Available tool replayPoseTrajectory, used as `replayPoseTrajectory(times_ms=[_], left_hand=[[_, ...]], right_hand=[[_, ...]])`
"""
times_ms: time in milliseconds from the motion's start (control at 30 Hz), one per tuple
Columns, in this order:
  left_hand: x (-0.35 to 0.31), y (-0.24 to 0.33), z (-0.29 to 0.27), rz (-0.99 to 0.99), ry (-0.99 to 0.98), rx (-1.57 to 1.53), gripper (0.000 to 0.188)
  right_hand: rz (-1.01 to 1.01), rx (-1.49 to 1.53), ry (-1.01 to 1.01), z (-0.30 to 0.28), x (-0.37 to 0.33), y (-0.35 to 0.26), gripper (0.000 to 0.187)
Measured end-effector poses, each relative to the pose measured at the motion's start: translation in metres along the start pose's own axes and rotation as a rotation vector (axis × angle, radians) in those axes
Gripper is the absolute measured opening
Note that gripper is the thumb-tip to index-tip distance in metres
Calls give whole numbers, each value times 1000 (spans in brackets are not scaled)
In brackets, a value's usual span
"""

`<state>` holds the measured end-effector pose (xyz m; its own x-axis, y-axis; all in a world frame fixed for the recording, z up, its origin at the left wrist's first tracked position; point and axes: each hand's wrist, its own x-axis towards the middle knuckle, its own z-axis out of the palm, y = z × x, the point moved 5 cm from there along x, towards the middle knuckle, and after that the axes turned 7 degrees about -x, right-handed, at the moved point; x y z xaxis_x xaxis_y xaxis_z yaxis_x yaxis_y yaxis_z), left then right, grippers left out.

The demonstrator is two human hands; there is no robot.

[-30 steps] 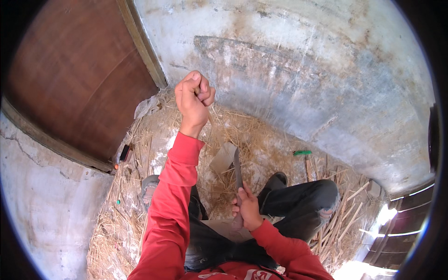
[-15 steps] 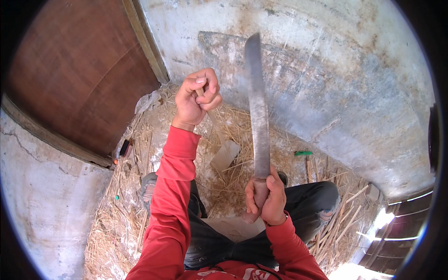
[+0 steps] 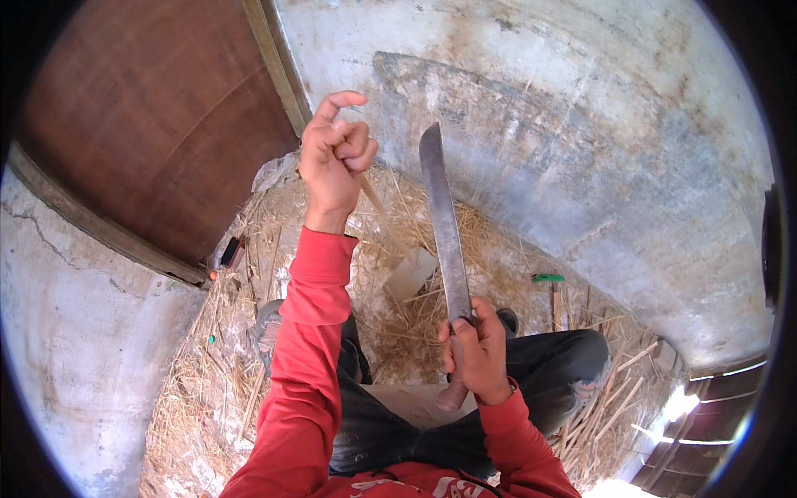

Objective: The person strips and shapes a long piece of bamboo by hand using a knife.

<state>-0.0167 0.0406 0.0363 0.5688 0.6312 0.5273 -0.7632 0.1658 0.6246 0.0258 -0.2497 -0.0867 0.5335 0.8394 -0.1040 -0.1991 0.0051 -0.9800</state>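
Machete (image 3: 449, 232) stands raised in front of the person, above the lap, its blade angled up and away with the tip leaning a little to the left. The long, flat metal looks stiff and fairly weighty, so I judge it tip-heavy and not at all fragile; the rounded handle (image 3: 452, 397), smooth-looking, could turn or slip in a loose grip. Best to take hold of it there, well clear of the blade — which edge is sharp, and how sharp, I cannot tell. The right hand (image 3: 483, 349) is wrapped around the upper part of this handle, close to the blade's base, leaving the rounded butt showing below. The left hand (image 3: 336, 162) is well apart from it, raised on the other side: its forefinger reaches out while the other fingers curl in, apparently around a thin pale strip (image 3: 380, 207) that slants down from beneath them. That strip seems light and likely to bend or snap easily. Beyond, a pale block (image 3: 411, 274) lies amid straw (image 3: 398, 336) on the floor, and a small green object (image 3: 548, 278) sits to the right, near the foot of the stained wall (image 3: 540, 158).
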Motion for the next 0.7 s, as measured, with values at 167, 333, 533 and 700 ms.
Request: replayPoseTrajectory(times_ms=[167,333,533,700], left_hand=[[1,-8,13,44,-3,156,26],[4,-20,27,116,120,319,35],[7,-19,18,133,149,310,33],[5,-23,25,105,156,332,33]], right_hand=[[-258,-205,178,7,0,-59,62],[-441,-573,229,16,-6,-13,63],[-12,-407,79,-5,5,20,63],[-394,-296,422,20,-4,-49,61]])
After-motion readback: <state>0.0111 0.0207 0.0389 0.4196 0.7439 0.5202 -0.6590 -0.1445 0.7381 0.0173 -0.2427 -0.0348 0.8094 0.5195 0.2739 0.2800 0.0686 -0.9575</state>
